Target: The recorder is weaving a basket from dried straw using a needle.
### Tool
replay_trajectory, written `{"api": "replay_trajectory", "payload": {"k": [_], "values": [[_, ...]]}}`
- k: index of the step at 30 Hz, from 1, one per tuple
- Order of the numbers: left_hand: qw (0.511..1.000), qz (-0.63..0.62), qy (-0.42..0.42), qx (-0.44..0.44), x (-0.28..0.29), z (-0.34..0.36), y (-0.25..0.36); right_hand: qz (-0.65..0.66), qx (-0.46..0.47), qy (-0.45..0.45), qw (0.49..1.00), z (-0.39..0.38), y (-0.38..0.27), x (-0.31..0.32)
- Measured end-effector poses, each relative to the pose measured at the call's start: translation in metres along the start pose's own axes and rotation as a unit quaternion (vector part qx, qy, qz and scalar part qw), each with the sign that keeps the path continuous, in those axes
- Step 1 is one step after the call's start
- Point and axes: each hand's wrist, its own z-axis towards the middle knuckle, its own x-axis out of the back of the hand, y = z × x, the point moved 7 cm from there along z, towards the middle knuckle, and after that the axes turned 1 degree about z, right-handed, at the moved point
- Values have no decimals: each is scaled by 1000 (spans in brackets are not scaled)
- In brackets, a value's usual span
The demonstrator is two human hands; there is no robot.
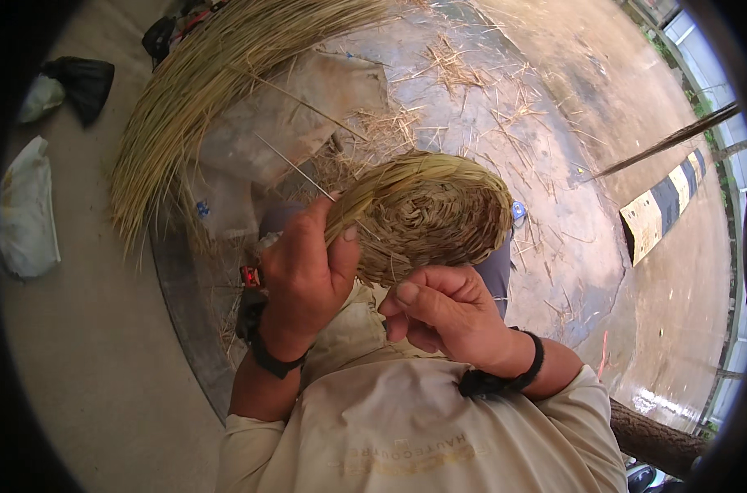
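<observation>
A: Largest entry?

B: We list one grey ground sheet, strewn with loose straw.

A: Second?

B: One sheaf of long straw stalks, yellow-green, curving across the sheet's upper left.

A: Third, with location?

B: One round woven straw basket, shallow, coiled at the base, tilted, held up over the lap; we see into its hollow.

A: Hands?

B: Two. Left hand: clamped on the basket's left rim, thumb on the near side. Right hand: just below the near rim, thumb and forefinger together; whether a strand lies between them, we cannot tell.

A: Smaller pieces?

B: Two black wristbands, left and right. Last, one slender pale stalk, slanting up and away beside the left hand.
</observation>
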Motion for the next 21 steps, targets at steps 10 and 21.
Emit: {"api": "replay_trajectory", "payload": {"k": [10,21], "values": [[999,-18,29,-36,1,0,1,17,-17,-10,1000,6,4,-4],[998,-20,22,-47,-1,-3,0,51,-27,-3,998,10,9,0]]}}
